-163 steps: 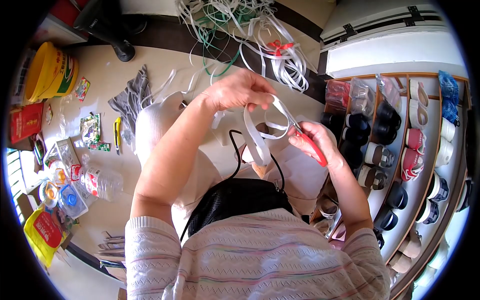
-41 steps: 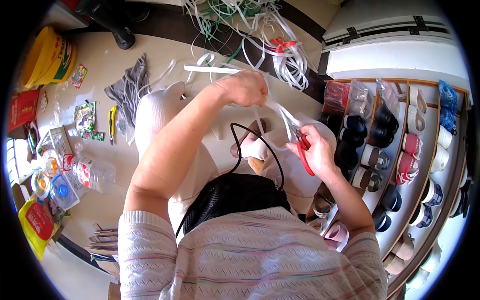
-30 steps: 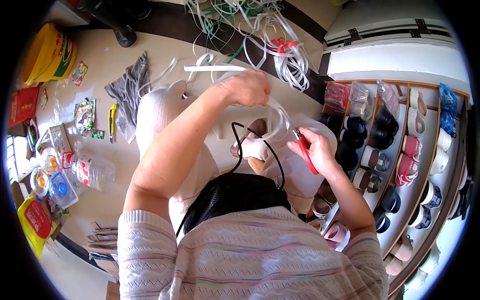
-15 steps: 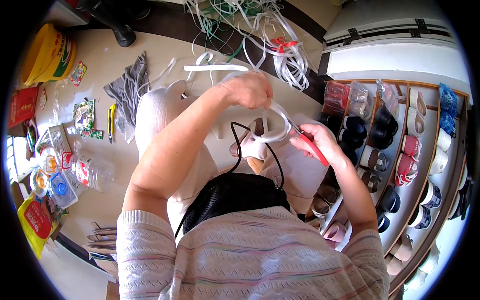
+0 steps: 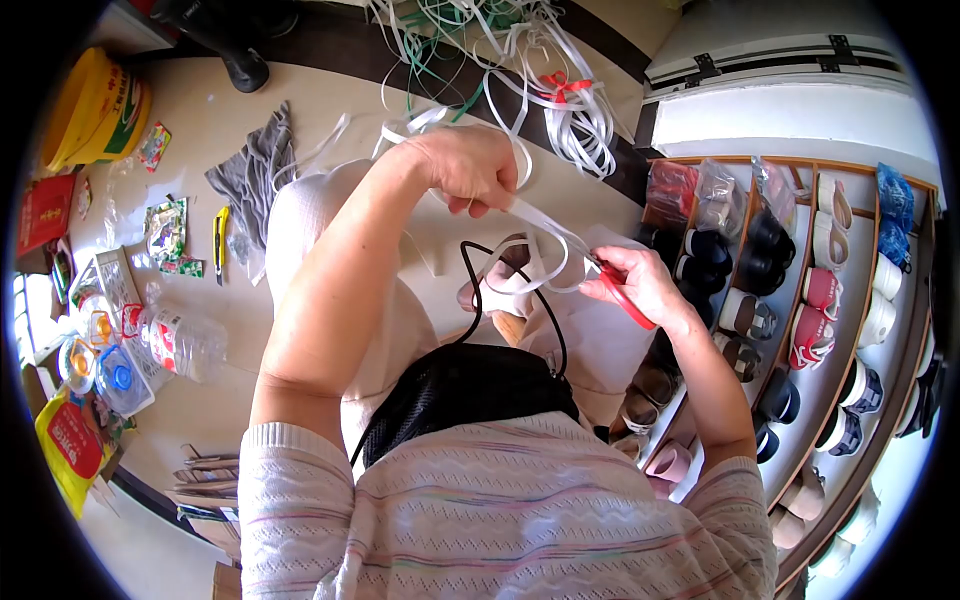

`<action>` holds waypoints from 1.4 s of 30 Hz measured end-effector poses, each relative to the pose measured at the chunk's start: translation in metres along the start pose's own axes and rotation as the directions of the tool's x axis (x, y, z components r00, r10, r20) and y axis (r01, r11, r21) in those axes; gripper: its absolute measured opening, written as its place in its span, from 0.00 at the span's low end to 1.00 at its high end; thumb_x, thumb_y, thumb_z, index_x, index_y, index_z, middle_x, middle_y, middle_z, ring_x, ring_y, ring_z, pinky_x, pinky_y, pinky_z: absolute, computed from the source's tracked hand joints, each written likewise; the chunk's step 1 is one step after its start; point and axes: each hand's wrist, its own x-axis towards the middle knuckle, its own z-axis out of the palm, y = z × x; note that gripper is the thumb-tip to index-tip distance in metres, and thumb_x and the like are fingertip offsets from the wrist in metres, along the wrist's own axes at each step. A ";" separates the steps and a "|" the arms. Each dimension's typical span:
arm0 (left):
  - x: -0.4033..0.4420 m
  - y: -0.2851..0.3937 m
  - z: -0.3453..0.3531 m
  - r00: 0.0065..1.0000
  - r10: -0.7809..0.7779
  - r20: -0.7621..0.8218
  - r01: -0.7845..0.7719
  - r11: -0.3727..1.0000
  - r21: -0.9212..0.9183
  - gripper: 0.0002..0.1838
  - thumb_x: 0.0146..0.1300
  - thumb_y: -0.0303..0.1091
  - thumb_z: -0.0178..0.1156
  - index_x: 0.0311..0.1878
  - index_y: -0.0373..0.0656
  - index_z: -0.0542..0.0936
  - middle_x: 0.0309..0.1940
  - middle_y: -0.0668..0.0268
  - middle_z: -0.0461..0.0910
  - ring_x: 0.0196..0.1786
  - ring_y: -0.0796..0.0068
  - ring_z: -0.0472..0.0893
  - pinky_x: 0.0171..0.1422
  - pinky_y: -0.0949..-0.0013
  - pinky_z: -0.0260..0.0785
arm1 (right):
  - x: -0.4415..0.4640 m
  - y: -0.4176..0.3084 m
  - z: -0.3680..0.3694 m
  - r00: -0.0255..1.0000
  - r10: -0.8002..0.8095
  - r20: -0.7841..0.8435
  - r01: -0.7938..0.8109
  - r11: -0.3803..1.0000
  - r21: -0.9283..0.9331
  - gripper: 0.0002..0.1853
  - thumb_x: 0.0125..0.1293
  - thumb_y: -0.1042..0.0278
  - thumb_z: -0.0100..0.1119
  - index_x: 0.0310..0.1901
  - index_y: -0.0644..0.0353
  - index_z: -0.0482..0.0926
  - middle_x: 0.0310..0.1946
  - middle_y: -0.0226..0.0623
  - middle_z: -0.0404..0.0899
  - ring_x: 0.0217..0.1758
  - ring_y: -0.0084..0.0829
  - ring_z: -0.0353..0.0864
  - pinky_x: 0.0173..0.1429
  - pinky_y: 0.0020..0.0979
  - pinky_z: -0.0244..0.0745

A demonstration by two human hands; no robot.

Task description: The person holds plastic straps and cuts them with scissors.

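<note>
My left hand (image 5: 468, 168) is closed on a white strap (image 5: 541, 222), above my lap and left of centre. From there the strap runs down to the right and curls in loops near the scissors. My right hand (image 5: 645, 285) is closed round the red-handled scissors (image 5: 625, 302), whose blades point up and left at the strap. Whether the blades are apart is too small to tell. Beyond my left hand lies a tangled heap of white and green straps (image 5: 585, 130) with a red tie (image 5: 565, 88) on it.
A shoe rack (image 5: 800, 290) fills the right side. On the floor at left are a yellow bucket (image 5: 90, 115), a grey cloth (image 5: 255, 175), a yellow cutter knife (image 5: 220, 240) and plastic bottles (image 5: 180, 342). A black bag (image 5: 465, 395) rests at my waist.
My left hand has moved a little left and up, away from the scissors, drawing the strap out longer between my hands. The right hand with the scissors has hardly moved since half a second ago.
</note>
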 end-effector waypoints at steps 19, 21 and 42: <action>0.011 0.000 0.007 0.982 0.172 -0.072 -0.173 0.985 -0.007 0.11 0.49 0.36 0.58 0.25 0.37 0.79 0.14 0.70 0.72 0.20 0.79 0.70 0.26 0.72 0.61 | -0.004 -0.003 -0.001 0.999 0.038 -0.016 -0.038 0.999 -0.014 0.19 0.49 0.60 0.72 0.36 0.65 0.77 0.19 0.36 0.74 0.22 0.24 0.70 0.32 0.27 0.69; 0.011 0.003 0.010 0.982 0.172 -0.078 -0.172 0.985 -0.002 0.11 0.49 0.37 0.58 0.25 0.37 0.79 0.14 0.69 0.73 0.21 0.79 0.70 0.26 0.72 0.61 | -0.001 -0.008 -0.003 0.997 0.083 0.003 -0.083 0.995 -0.060 0.19 0.49 0.60 0.72 0.36 0.65 0.78 0.19 0.36 0.74 0.21 0.26 0.70 0.32 0.27 0.69; 0.007 -0.001 0.004 0.972 0.166 -0.164 -0.174 0.984 -0.032 0.11 0.49 0.35 0.60 0.29 0.35 0.80 0.16 0.69 0.73 0.22 0.80 0.71 0.27 0.73 0.62 | -0.007 -0.020 -0.009 0.987 0.153 -0.055 -0.157 0.985 -0.075 0.22 0.50 0.68 0.70 0.39 0.62 0.65 0.18 0.30 0.74 0.23 0.15 0.65 0.29 0.23 0.64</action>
